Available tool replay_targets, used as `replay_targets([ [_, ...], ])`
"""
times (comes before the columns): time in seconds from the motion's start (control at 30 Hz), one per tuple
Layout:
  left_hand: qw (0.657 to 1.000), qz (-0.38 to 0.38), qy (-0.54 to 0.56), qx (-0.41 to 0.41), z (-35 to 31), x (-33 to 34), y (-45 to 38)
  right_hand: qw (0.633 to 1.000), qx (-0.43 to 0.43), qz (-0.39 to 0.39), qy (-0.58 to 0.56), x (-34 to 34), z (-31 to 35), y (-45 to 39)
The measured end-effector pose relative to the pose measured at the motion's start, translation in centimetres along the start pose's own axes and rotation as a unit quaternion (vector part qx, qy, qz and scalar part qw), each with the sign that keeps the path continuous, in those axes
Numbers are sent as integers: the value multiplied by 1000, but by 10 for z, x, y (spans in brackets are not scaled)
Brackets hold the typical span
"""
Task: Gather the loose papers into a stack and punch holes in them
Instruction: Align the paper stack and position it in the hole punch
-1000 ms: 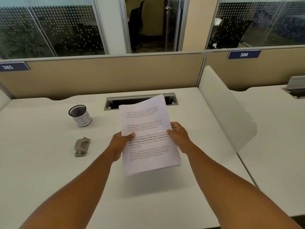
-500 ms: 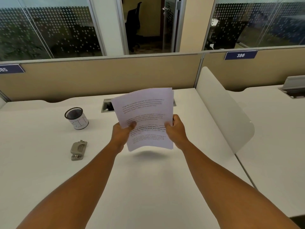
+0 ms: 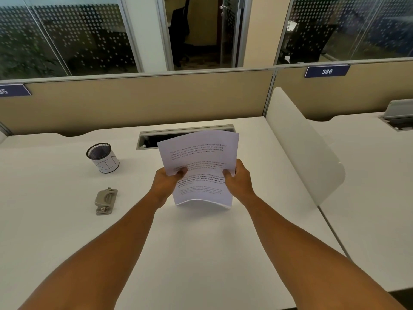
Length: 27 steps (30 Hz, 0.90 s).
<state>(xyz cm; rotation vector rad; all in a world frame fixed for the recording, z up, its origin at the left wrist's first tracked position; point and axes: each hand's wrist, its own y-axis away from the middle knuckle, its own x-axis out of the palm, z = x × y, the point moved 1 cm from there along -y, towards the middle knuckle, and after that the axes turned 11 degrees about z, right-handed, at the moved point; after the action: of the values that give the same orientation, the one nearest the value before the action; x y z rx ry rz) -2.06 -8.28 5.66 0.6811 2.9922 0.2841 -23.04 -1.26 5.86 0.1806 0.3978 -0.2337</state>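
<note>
Two hands hold the stack of papers [image 3: 199, 168] upright over the white table [image 3: 201, 253] — the left hand [image 3: 167, 181] grips its left edge, thumb across the printed face, and the right hand [image 3: 238, 180] grips the right edge the same way. The sheets bow slightly, and the lower edge sits at or just above the tabletop; I cannot tell whether it touches. From the stack, the grey hole punch [image 3: 105, 201] lies flat on the table at about 9 o'clock, well apart from either hand. At 10 o'clock stands a mesh pen cup [image 3: 102, 157] wrapped in white paper. Behind the papers, at 12 o'clock, runs the cable slot [image 3: 156, 136] — partly hidden by the top of the stack.
</note>
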Motion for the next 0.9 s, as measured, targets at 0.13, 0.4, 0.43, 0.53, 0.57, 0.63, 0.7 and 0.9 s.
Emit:
replay_targets([
  [0.13,1000,-3,8,-4,-2,-3,-2,1000,-7,-2,-2,-3,1,-2],
  [0.4,998,19,-14,-54,11,-7,3,1000,9,10,19,-4,-12,3],
  [0.43,998,17,-11,-55,11,-7,4,1000,9,9,18,-4,-12,3],
  [0.53,999,14,0,-50,7,-8,3,1000,3,2,15,-6,-9,1],
  [0.57,999,13,5,-48,6,-9,3,1000,1,-1,12,-7,-8,0],
  [0.63,999,13,8,-46,6,-10,2,1000,2,-3,6,-7,-8,-1],
  [0.7,999,10,3,-46,7,-10,3,1000,7,0,5,-6,-10,-1],
  [0.9,998,7,-6,-61,11,-13,4,1000,6,-3,11,-4,-16,2],
])
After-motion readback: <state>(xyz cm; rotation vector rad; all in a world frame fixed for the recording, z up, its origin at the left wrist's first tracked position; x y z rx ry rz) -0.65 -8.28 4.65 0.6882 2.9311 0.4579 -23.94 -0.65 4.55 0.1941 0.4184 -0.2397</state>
